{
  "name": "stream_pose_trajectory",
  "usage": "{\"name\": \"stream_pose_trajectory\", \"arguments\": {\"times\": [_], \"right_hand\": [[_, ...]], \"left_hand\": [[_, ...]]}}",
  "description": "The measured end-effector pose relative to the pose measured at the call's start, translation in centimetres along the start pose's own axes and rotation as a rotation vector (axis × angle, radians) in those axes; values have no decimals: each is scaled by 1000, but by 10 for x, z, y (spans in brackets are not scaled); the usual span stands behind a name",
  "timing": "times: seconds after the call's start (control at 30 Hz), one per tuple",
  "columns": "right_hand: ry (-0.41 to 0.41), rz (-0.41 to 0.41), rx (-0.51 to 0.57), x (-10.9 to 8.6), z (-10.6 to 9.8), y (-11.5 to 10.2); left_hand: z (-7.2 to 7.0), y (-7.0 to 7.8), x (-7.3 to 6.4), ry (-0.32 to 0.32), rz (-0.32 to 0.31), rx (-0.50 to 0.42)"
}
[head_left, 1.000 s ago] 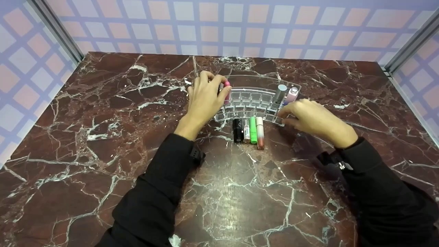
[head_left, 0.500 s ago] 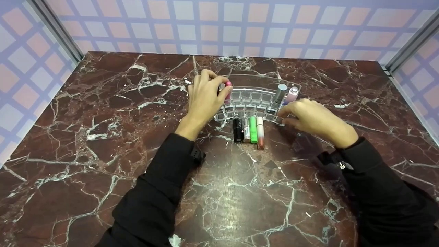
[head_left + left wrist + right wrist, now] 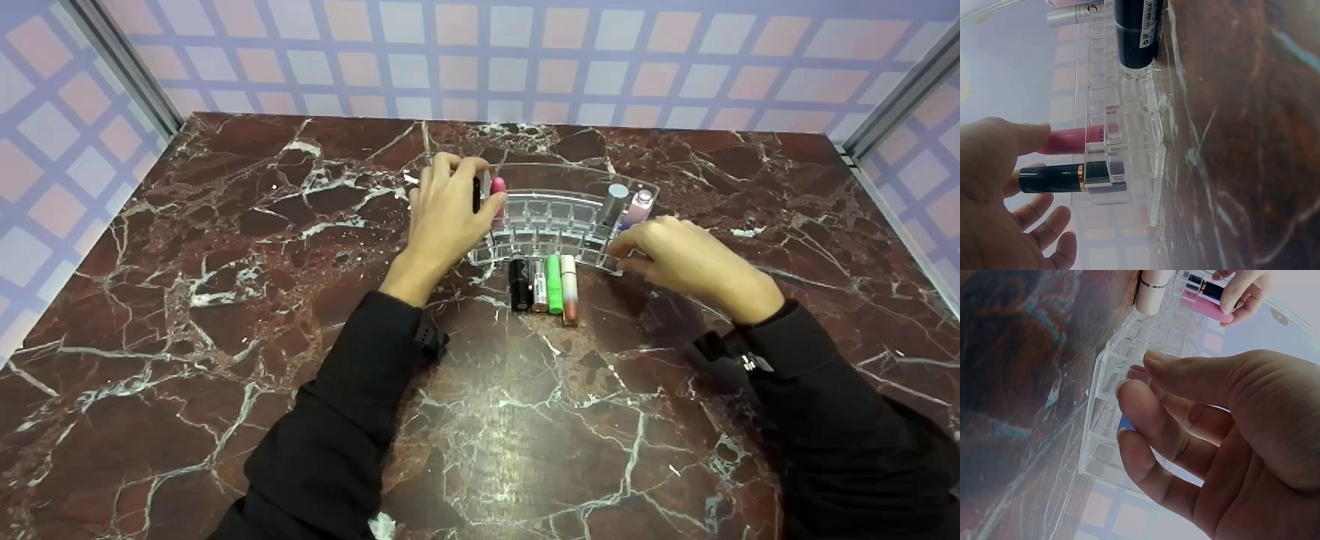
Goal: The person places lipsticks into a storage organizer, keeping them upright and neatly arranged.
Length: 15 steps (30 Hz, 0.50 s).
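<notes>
A clear acrylic lipstick organizer (image 3: 555, 210) with stepped, curved rows stands on the table. My left hand (image 3: 450, 199) is at its left end, fingers loosely spread. Its thumb tip lies against the rounded top of a pink lipstick tube (image 3: 1069, 140), and its index finger passes behind a black lipstick with a gold band (image 3: 1053, 179). Both tubes sit in slots. At the right front corner my right hand (image 3: 679, 251) holds the organizer with thumb and curled fingers, the exact contact partly hidden. Beyond it stand a silver-capped tube (image 3: 613, 201) and a pale pink lip gloss (image 3: 639, 206).
In front of the organizer, side by side, are a black lipstick (image 3: 519, 285), a clear-and-silver tube (image 3: 538, 286), a bright green tube (image 3: 554, 285) and a white-to-red lip gloss (image 3: 569, 291). A tiled-pattern wall (image 3: 540, 67) rises behind the marbled table (image 3: 225, 360).
The left index finger has lifted back from the pink tube's top, widening the gap to the thumb, so the black lipstick shows between them. The right hand has stayed in place.
</notes>
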State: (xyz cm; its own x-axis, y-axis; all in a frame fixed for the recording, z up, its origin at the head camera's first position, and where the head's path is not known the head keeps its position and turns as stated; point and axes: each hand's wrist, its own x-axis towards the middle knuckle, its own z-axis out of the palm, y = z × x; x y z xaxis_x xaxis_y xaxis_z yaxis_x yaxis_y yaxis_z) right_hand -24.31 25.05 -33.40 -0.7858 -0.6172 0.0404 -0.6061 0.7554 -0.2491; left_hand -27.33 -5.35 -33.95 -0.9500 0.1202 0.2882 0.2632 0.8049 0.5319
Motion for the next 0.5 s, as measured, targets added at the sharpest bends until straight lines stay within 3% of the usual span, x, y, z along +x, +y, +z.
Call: {"name": "stream_pose_trajectory", "arguments": {"times": [0.2, 0.37, 0.43, 0.5], "right_hand": [[-6, -5, 3, 0, -1, -1], [1, -7, 1, 0, -1, -1], [0, -4, 5, 1, -1, -1], [-1, 1, 9, 1, -1, -2]], "left_hand": [[-6, 2, 1, 9, -33, -10], [-13, 4, -1, 40, -16, -18], [-16, 5, -2, 20, -12, -15], [-20, 4, -2, -56, -32, -5]]}}
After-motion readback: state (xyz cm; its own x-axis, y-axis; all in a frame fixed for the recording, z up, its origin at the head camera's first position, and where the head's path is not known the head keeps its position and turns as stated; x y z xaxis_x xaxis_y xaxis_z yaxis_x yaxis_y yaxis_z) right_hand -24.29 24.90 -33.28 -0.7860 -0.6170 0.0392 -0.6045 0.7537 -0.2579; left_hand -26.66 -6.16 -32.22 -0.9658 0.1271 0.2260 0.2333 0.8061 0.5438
